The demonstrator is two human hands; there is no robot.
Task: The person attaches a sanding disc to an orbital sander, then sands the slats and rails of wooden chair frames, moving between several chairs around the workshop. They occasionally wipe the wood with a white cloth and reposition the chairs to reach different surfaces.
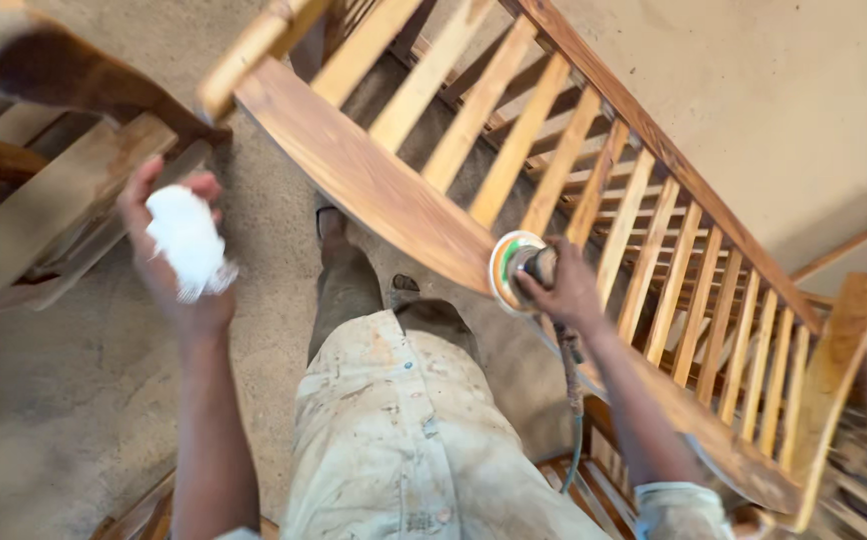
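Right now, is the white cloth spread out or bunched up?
Bunched up. The white cloth sits crumpled in the raised left hand, with only frayed edges sticking out.

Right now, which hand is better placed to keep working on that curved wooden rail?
The right hand: it grips the round sander with its disc against the curved rail. The left hand is off to the side, holding a white cloth.

I see a dusty concrete floor (84,420) carrying a slatted wooden bench frame (574,190); another wooden furniture piece (44,200) stands on it at left.
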